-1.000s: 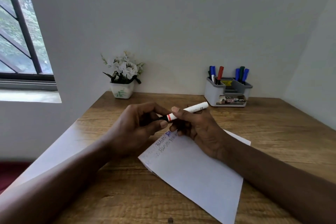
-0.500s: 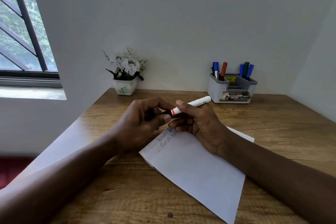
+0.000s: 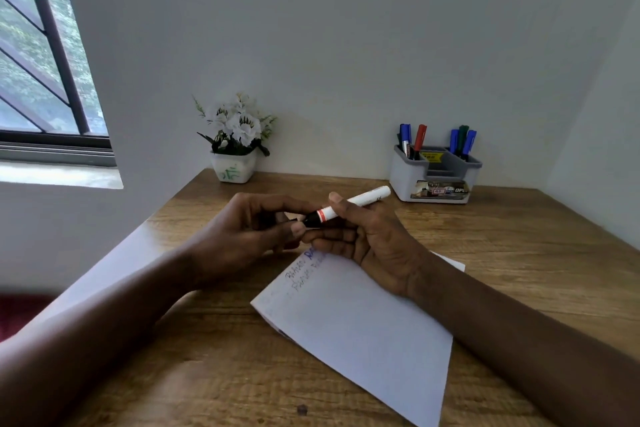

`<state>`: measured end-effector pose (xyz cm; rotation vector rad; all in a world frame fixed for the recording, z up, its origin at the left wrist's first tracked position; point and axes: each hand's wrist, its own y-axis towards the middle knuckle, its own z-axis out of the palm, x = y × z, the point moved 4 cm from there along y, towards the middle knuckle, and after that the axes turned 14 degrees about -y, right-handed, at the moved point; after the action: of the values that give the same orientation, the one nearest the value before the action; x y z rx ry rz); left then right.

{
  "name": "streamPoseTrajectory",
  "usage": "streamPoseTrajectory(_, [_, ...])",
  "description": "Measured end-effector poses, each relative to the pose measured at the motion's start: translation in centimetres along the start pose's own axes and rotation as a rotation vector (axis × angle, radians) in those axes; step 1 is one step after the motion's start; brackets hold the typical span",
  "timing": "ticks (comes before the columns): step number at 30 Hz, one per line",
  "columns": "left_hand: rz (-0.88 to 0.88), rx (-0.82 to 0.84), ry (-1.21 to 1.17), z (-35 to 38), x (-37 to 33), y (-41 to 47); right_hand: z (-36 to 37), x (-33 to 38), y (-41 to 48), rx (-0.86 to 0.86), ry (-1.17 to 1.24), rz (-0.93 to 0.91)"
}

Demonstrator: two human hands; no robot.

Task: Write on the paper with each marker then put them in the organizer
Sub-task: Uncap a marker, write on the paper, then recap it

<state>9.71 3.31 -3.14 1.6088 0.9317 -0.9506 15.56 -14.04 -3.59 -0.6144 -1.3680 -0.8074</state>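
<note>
My right hand [image 3: 372, 239] grips a white marker [image 3: 360, 202] with a red band and a black front end, held level above the top of the paper [image 3: 360, 326]. My left hand [image 3: 249, 236] pinches the marker's black end, where the cap sits; whether the cap is on or off is hidden by my fingers. The white paper lies tilted on the wooden desk [image 3: 519, 253] and carries a few lines of writing near its upper left corner. The grey organizer [image 3: 401, 173] stands at the back right with several blue, red and green markers [image 3: 420, 137] upright in it.
A white pot of white flowers [image 3: 235, 139] stands at the back left of the desk against the wall. A window [image 3: 38, 55] is at the far left. The desk's left edge runs diagonally beside my left forearm.
Both hands stay on the marker in the same grip. The view has shifted slightly, so the hands sit a little higher and further right in the frame.
</note>
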Motion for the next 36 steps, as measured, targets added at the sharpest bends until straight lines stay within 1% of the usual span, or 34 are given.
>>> streamPoseTrajectory(2, [-0.008, -0.094, 0.024, -0.7, 0.1, 0.1, -0.2, 0.1, 0.0, -0.031, 0.049, -0.03])
streamPoseTrajectory(4, [-0.013, -0.213, 0.111, -1.7, 0.3, 0.1, -0.7, 0.1, 0.0, -0.096, 0.087, -0.058])
streamPoseTrajectory(6, [-0.028, -0.305, 0.207, -2.8, 0.6, -0.2, -1.3, 0.3, -0.1, -0.188, 0.02, -0.105])
streamPoseTrajectory(8, [-0.026, -0.333, 0.375, -3.6, 0.8, -0.3, -2.0, 0.5, -0.1, -0.276, -0.11, -0.164])
streamPoseTrajectory(11, [-0.021, -0.277, 0.588, -3.8, 1.2, -0.1, -2.5, 1.0, -0.1, -0.307, -0.233, -0.218])
streamPoseTrajectory(16, [-0.044, -0.115, 0.831, -2.8, 2.0, 0.7, -2.9, 2.1, -0.4, -0.171, -0.387, -0.254])
streamPoseTrajectory(19, [-0.103, -0.103, 0.852, -2.7, 2.1, 0.5, -3.2, 2.4, -1.0, -0.078, -0.561, -0.275])
streamPoseTrajectory(21, [-0.179, -0.114, 0.823, -2.7, 1.9, 0.2, -3.5, 2.4, -1.5, -0.033, -0.678, -0.27])
streamPoseTrajectory(22, [-0.239, -0.114, 0.8, -2.7, 1.8, 0.0, -3.6, 2.2, -1.6, -0.027, -0.684, -0.247])
streamPoseTrajectory(24, [-0.369, -0.093, 0.78, -2.4, 1.5, -0.4, -3.8, 1.6, -1.7, -0.028, -0.615, -0.183])
streamPoseTrajectory(26, [-0.451, -0.056, 0.809, -2.0, 1.5, -0.5, -3.5, 0.9, -1.7, -0.035, -0.591, -0.135])
streamPoseTrajectory(31, [-0.5, -0.005, 0.886, -1.7, 2.0, -0.4, -2.4, 0.5, -1.7, -0.004, -0.671, -0.093])
streamPoseTrajectory(36, [-0.52, 0.038, 0.924, -1.7, 2.4, -0.2, -2.0, 0.5, -1.5, -0.006, -0.73, -0.113])
